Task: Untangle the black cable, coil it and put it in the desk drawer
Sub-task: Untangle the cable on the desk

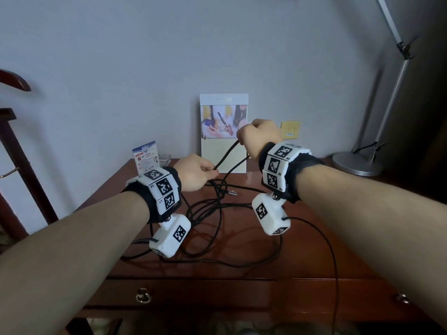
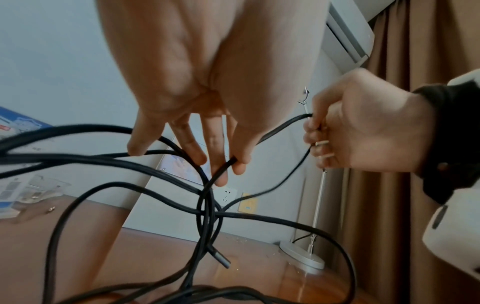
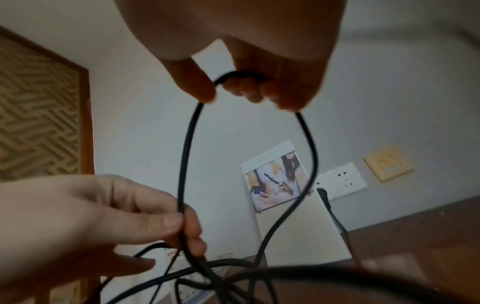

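The black cable (image 1: 227, 155) lies in a tangled heap on the brown desk (image 1: 302, 257), with a metal-tipped plug end (image 1: 232, 192) showing in the knot. My left hand (image 1: 211, 172) pinches one strand just above the tangle; in the left wrist view its fingertips (image 2: 235, 162) hold the cable (image 2: 207, 216) over the crossing strands. My right hand (image 1: 256, 136) is raised higher and grips a loop of the cable (image 3: 185, 144) in its curled fingers (image 3: 257, 90). The desk drawer (image 1: 188, 293) with a ring handle (image 1: 143, 295) is shut.
A standing calendar (image 1: 223, 131) leans against the wall behind the hands. A printed card (image 1: 145, 157) and a glass ashtray (image 1: 164, 157) sit at the back left. A lamp base (image 1: 355, 163) is at the back right. A dark wooden rack (image 1: 21, 153) stands left of the desk.
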